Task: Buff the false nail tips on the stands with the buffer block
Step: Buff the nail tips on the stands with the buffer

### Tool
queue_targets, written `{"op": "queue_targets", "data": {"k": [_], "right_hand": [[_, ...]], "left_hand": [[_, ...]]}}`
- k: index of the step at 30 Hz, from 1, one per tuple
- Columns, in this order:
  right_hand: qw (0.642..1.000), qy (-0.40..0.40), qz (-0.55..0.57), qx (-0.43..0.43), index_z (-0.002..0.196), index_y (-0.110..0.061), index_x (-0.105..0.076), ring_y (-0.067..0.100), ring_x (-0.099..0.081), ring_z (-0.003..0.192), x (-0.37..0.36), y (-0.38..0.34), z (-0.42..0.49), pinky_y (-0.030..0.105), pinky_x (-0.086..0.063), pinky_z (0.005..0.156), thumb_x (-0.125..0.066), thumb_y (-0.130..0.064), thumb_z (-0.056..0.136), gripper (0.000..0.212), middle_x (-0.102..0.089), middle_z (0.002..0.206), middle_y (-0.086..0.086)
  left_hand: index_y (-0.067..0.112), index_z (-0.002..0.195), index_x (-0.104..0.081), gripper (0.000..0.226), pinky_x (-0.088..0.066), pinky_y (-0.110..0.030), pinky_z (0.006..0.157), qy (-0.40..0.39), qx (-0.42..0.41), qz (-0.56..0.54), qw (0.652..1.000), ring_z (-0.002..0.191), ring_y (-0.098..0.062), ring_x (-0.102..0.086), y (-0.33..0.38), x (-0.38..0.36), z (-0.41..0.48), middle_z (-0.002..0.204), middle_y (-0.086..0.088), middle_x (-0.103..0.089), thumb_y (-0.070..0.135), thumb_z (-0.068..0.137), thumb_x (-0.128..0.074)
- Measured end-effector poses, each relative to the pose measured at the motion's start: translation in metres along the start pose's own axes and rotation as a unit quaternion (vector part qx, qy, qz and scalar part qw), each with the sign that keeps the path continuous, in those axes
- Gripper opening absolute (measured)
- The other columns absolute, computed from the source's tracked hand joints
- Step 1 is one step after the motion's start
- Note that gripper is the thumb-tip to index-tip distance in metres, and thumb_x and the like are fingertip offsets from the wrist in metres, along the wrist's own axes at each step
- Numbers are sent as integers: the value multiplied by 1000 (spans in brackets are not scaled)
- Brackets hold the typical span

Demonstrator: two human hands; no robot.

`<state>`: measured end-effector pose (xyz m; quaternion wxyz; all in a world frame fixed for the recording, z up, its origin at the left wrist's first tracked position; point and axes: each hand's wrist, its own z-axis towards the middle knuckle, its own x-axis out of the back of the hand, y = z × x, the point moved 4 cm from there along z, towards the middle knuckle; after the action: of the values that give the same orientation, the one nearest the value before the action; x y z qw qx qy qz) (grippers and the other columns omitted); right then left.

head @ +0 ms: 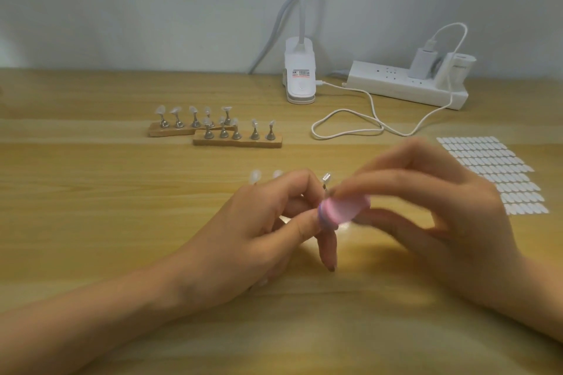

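**While one tip is under the block, two racks wait at the back**

Buffing looks to be under way and far from finished. The right hand has its thumb and fingers curled round the pink buffer block, whose near end meets the left hand. That hand pinches something small between thumb and forefinger, probably the piece being worked, though fingers and blur hide it. Both hands are low over the wooden table.

Just behind the left hand a few nail tips peek out, and beside them a metal stand carries another. Well behind, two wooden racks hold ten or so more stands with clear tips — whether any of these is already dulled is too small to tell. At best a handful seem done, and most appear left.

The block itself is small and pink, with a purple band at its near end — its edges are smeared by blur.
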<state>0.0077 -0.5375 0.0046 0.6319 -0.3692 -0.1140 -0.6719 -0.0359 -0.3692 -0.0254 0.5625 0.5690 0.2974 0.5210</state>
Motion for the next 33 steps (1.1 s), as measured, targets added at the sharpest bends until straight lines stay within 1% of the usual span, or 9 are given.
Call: {"op": "queue_targets", "data": {"k": [2,5,8,12,16,20,23,29,33], "right_hand": [[1000,-10,-6,10,110,-24,-64,3,-59,93,-1,-1,-1,13,-45,86,-65,-21,91,19,-60,100,-2],[1000,9,-8,-19,109,-24,-63,3,-59,92,2,4,1,13,-45,85,-65,-20,90,20,-59,97,-2],[1000,-13,4,1,107,-25,-68,4,-60,91,-2,-2,-2,12,-45,86,-65,-22,90,17,-60,97,-2],[1000,4,-11,-28,106,-27,-64,5,-59,89,2,3,1,9,-43,85,-65,-23,88,18,-60,95,-3],[1000,-22,3,6,105,-27,-68,3,-59,87,-4,-6,-2,10,-44,86,-64,-25,91,15,-61,92,-1],[1000,2,-14,-23,106,-24,-64,7,-58,87,2,2,2,13,-46,83,-64,-21,89,17,-60,91,3],[1000,-7,-17,5,107,-24,-66,3,-58,89,-2,1,-1,10,-44,85,-65,-21,89,17,-61,91,2],[999,2,9,-34,108,-25,-63,11,-60,90,0,15,1,21,-49,84,-65,-20,90,18,-59,97,0],[998,11,22,-50,110,-27,-62,15,-61,91,2,16,-1,27,-50,83,-65,-22,90,21,-60,96,1]], "left_hand": [[14,88,-52,13,-28,-10,38,-8,3,-1,1000,31,-3,-35,0,0,0,75,0,-72,22,98,-54],[14,88,-52,14,-27,-11,37,-3,9,-20,1000,30,-5,-34,-2,1,0,75,-2,-72,24,98,-54],[16,89,-53,18,-28,-11,37,-18,11,-28,999,31,-4,-35,-2,0,0,76,-2,-73,33,95,-55],[17,88,-53,13,-28,-10,37,-10,17,-38,999,30,-6,-34,-5,2,1,76,-3,-72,25,97,-55],[20,87,-55,13,-29,-9,38,-17,15,-32,999,32,-1,-37,-2,0,1,75,-1,-73,31,93,-54],[17,86,-54,15,-28,-9,38,-6,12,-36,999,31,-2,-35,-2,1,2,76,-3,-73,28,97,-56],[11,89,-55,21,-29,-8,39,-10,8,-30,999,32,-1,-36,-2,0,2,76,-2,-73,30,97,-58],[16,87,-55,15,-28,-8,38,-24,0,-34,999,33,-1,-35,-1,-1,0,77,-1,-73,29,95,-55],[17,88,-56,11,-29,-9,38,-12,4,-30,999,32,-3,-35,-4,1,0,77,-2,-73,20,99,-53]]}}
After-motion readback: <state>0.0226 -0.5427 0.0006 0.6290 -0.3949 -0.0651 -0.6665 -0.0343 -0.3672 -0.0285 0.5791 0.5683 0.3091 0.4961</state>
